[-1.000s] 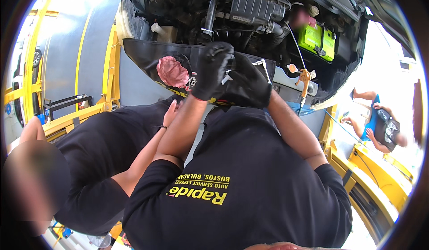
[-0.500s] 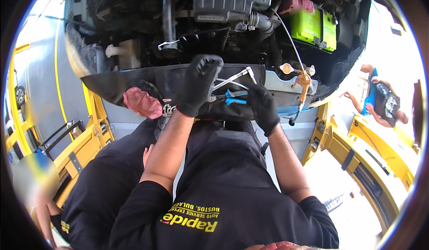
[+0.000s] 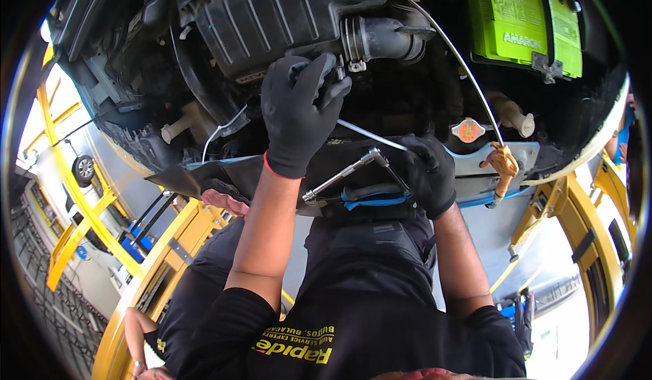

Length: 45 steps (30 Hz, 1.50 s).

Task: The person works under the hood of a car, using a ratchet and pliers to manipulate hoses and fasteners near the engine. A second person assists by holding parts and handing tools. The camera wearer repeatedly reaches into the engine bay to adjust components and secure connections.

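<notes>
Both my hands wear black gloves. My left hand [image 3: 299,112] is raised at the lower edge of the black air filter box [image 3: 272,23], beside the ribbed intake hose [image 3: 353,40]. Its fingers are curled together near a small metal piece; whatever they grip is hidden. Lower and to the right, my right hand [image 3: 432,176] is closed around one end of a thin pale rod [image 3: 371,134], which slants up toward my left hand. Between my hands, a ratchet wrench [image 3: 343,174] lies on the dark front cover, with blue-handled pliers [image 3: 372,195] just below it.
A bright green battery [image 3: 509,30] sits at the far right. A thin cable runs down to an orange-brown wrapped fitting [image 3: 502,166], near an orange-labelled cap [image 3: 468,130]. A pink rag [image 3: 225,202] lies left. Another person's arm [image 3: 134,339] shows lower left, beside yellow lift posts [image 3: 577,241].
My left hand has risen from over the front cover to the air filter box. The view has shifted closer to the engine bay. My right hand stays near the ratchet wrench and pliers.
</notes>
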Tool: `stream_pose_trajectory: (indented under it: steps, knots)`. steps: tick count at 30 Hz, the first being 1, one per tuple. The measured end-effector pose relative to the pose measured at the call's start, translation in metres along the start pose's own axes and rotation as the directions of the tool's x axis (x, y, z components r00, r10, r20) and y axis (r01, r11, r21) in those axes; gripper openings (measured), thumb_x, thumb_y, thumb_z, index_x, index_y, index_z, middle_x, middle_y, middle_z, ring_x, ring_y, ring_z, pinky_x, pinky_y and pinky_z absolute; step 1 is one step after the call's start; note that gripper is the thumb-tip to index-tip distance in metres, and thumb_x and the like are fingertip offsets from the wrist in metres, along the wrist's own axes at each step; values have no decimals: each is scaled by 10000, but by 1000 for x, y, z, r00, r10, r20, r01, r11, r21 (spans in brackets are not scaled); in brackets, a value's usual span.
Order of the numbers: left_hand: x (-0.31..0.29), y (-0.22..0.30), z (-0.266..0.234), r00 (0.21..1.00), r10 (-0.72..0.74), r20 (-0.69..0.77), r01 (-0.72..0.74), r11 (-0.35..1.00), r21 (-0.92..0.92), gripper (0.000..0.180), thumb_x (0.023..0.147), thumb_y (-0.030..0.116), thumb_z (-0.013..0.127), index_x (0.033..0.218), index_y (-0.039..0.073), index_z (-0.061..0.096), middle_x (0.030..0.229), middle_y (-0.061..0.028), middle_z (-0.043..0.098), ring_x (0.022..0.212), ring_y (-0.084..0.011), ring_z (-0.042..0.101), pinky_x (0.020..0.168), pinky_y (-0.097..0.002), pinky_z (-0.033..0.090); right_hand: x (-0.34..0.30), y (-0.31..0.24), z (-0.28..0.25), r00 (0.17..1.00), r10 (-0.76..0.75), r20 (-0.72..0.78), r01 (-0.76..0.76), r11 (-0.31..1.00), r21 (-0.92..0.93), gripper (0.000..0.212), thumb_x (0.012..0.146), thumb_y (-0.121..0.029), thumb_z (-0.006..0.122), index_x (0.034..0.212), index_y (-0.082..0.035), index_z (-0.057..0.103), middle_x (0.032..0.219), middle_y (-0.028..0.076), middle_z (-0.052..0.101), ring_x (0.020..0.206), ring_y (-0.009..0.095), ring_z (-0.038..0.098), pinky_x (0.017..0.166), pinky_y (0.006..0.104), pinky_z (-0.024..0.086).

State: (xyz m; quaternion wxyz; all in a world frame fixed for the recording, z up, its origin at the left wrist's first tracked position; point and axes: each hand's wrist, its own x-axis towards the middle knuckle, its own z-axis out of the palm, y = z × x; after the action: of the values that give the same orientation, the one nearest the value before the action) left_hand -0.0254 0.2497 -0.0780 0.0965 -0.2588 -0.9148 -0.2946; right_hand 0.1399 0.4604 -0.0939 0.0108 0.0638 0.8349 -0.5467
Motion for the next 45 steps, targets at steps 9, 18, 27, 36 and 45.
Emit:
stream_pose_trajectory:
  steps: [9,18,27,36,45]
  knots:
    - [14,8,-9,980,-96,172,100,995,-17,428,742,119,855,1141,73,705,1013,-110,600,900,-298,613,780,-404,500,6,10,-5,996,88,31,-91,989,115,182,970,-9,603,1152,-14,614,892,140,683,738,286,676,669,376,541]
    - [-36,17,2,847,-531,37,443,664,-602,518,934,1,712,1395,-1,477,1143,-102,610,965,-123,609,895,-290,538,15,1,-4,933,359,23,-341,861,377,176,1022,-32,556,1183,-20,625,767,34,622,637,85,578,611,257,486]
    - [-115,-4,-11,803,-545,240,572,819,-53,338,968,118,707,1245,-47,604,1075,-125,669,955,-187,642,868,-337,518,15,3,-14,937,350,1,-288,770,570,238,1048,-26,513,1237,-8,657,931,-14,618,794,36,524,709,219,458]
    - [-125,-14,3,913,-370,171,358,929,97,188,972,142,684,1073,-16,673,984,-125,711,874,-220,684,813,-341,525,53,-24,-18,955,-63,-291,175,908,380,219,879,-45,594,1070,36,664,943,157,676,822,255,649,814,363,542]
    - [-123,-2,3,870,-459,181,454,888,69,184,935,157,730,1039,11,686,988,-136,719,884,-266,697,805,-355,527,83,1,-5,909,-135,-395,408,484,774,188,922,12,559,1052,21,696,961,48,673,870,110,619,847,268,526]
